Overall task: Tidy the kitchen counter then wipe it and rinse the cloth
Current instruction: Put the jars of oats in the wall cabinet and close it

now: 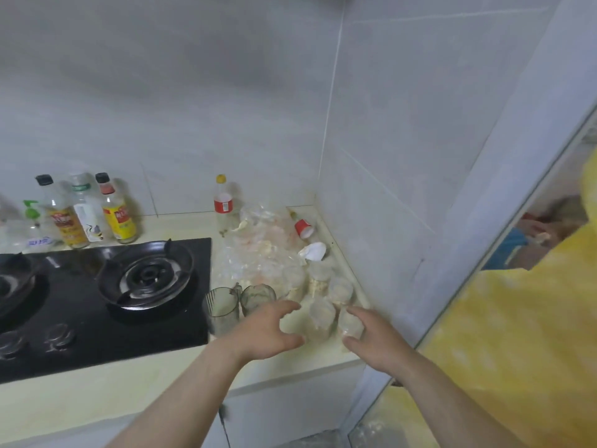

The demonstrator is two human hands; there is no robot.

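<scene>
Clear plastic fills the lower centre of the frame, where the right hand (374,339) curls its thumb and fingers around a small clear cup (350,324) at the counter's right end, against the tiled side wall. Left of it, the left hand (269,329) is spread in a wide claw, thumb low and fingers arched, reaching toward a second clear cup (319,315) that stands between the two hands; whether the fingertips touch it cannot be told through the blur, and they grip nothing.

Beyond the fingers more small cups (339,291) cluster with crumpled clear plastic bags (258,250), a torn white scrap (312,251) and a tipped red paper cup (303,227), all heaped toward the corner of the pale yellow counter (129,376). Two grey-tinted glasses (239,303) stand just left of the left hand, beside the edge of the black gas hob (97,305).

Further back, a yellow-capped bottle (223,202) with a red label stands against the wall at mid-frame. At the left edge, behind the burner, a row of sauce bottles (87,211) lines the wall. A yellow garment shows in the reflective panel (517,318) at right.
</scene>
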